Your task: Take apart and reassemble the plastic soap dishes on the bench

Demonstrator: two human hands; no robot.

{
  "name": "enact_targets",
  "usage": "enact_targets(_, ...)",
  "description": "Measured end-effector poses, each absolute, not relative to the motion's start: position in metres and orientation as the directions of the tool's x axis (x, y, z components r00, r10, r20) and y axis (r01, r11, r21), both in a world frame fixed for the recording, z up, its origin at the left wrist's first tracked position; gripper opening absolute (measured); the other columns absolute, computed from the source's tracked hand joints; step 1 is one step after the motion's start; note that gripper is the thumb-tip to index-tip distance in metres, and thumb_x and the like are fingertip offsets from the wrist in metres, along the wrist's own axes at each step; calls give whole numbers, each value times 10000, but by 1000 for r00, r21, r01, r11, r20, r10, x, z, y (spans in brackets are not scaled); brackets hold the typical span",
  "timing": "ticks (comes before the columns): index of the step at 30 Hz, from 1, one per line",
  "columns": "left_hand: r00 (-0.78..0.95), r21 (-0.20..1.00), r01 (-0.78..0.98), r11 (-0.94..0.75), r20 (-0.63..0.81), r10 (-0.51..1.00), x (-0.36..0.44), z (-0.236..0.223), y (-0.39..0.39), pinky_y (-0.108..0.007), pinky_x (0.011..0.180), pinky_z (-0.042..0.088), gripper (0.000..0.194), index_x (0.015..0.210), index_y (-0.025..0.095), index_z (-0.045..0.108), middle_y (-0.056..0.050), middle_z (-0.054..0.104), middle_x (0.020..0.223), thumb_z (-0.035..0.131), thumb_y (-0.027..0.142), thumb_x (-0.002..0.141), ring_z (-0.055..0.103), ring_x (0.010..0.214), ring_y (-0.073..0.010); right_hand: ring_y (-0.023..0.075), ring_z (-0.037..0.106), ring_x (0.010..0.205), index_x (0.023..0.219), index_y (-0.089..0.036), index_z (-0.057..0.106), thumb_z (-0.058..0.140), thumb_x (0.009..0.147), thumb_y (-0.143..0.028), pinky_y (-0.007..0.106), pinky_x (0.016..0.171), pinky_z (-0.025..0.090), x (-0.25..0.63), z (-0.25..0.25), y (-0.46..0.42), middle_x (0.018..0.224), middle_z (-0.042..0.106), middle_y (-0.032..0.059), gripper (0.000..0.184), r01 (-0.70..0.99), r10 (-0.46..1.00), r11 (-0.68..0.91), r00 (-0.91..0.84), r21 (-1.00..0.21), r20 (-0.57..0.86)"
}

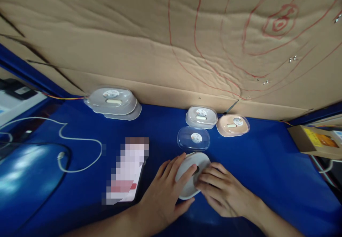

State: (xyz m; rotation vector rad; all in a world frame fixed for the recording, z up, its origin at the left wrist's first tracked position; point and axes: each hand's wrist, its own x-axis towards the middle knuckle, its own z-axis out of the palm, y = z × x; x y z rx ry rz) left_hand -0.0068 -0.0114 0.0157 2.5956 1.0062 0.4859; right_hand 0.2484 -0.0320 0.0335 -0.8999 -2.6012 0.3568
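A light grey oval dish [187, 189] with a dark spot near its middle sits on the blue tabletop, between my hands. My left hand [168, 189] grips its left side, with the index finger reaching across the surface towards the dark spot and the thumb by the near rim. On the right side of the dish, the bent fingers of my right hand [224, 190] press together at the rim and partly cover it. Whether those fingers pinch anything small is hidden. Just beyond the dish lies a clear plastic lid [185, 137] with a round sticker.
Behind stand a grey lidded container [204, 121], a peach one [227, 128] and a stack of larger ones [120, 103] against the cardboard wall [120, 45]. A phone [125, 173], partly pixelated, and a white cable [82, 169] lie left. A cardboard box [301, 141] is right.
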Motion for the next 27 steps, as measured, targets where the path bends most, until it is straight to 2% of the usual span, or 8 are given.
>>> enact_targets(3,656,483,577,-659,206,726,-9,10,-12,-547,1057,558,804,1537,236,422,-219,486,1590,813,272,835,575,1373,-389,221,676,1093,1263,-140,680,550,1015,-142,431,1073,491,247,35,-31,1130,780,77,281,531,624,775,-730,-342,280)
enact_targets(6,638,540,570,-619,184,748,-10,7,-11,-550,1053,570,890,1543,225,392,-229,466,1587,849,240,779,576,1367,-393,214,689,1090,1258,-130,692,526,1028,-128,414,1061,507,246,37,-29,1122,789,84,284,528,610,789,-731,-313,305)
enact_targets(9,629,569,567,-596,168,759,-10,5,-10,-558,1094,547,890,1532,218,397,-216,480,1573,843,220,762,546,1401,-395,207,702,1089,1241,-135,712,518,1047,-136,397,1052,524,244,37,-29,1127,797,72,275,537,609,793,-721,-288,331)
enact_targets(16,629,560,584,-587,144,764,-10,5,-9,-544,1099,524,1017,1622,136,228,-231,570,1472,792,280,788,572,1362,-395,216,749,1056,1241,-202,758,464,1060,-153,331,1056,586,242,41,-27,1146,817,28,349,554,611,791,-734,-261,296)
enact_targets(21,644,529,614,-586,94,759,-10,9,-6,-551,1084,513,1000,1604,130,287,-232,582,1454,798,317,765,579,1336,-411,211,747,1091,1272,-218,733,460,1042,-124,335,1077,579,244,43,-28,1192,810,6,369,544,604,794,-758,-271,248)
enact_targets(23,662,543,598,-589,80,745,-10,12,-7,-552,1084,506,1003,1602,134,298,-224,584,1451,801,336,758,579,1330,-410,233,725,1161,1281,-224,723,512,1041,-184,371,1110,556,248,38,-30,1245,792,34,321,551,611,790,-747,-270,263)
enact_targets(25,690,563,572,-597,64,721,-10,14,-7,-554,1085,499,1013,1604,142,301,-215,584,1453,805,351,750,582,1318,-406,285,663,1286,1329,-223,695,595,1040,-333,456,1149,521,253,32,-31,1339,743,89,325,568,623,782,-727,-255,289)
enact_targets(27,719,579,547,-605,45,694,-11,16,-9,-560,1089,491,1026,1608,148,299,-211,578,1465,811,362,745,581,1309,-404,343,551,1424,1429,-218,629,660,1007,-510,551,1181,473,259,27,-31,1465,651,145,514,592,641,768,-715,-245,280)
